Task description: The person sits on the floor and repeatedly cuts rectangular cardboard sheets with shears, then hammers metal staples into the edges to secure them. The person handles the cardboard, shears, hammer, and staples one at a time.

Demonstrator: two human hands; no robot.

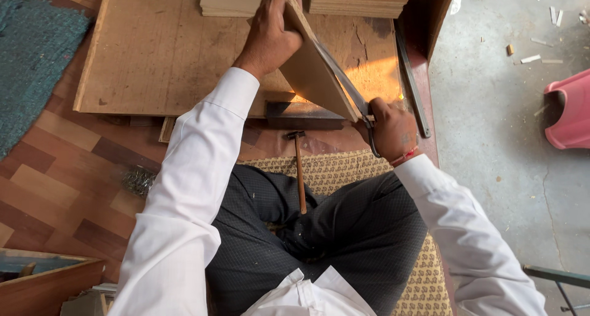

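A: Hand status?
B: Left hand [268, 36] closed over top edge of wooden panel [313, 73], held tilted on the plywood board [153, 58]. Right hand [391, 128] fisted round saw handle [370, 132], blade along panel's lower edge.
A: Clearance?
B: Board's left half bare; panel stacks [361, 0] at far edge; hammer [299, 168] near knees.

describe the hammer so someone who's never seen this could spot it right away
Start at the big plywood sheet on the floor, then drop to the patterned mat the person sits on. The hammer lies there before the crossed legs, head toward the sheet: the only tool no hand touches.
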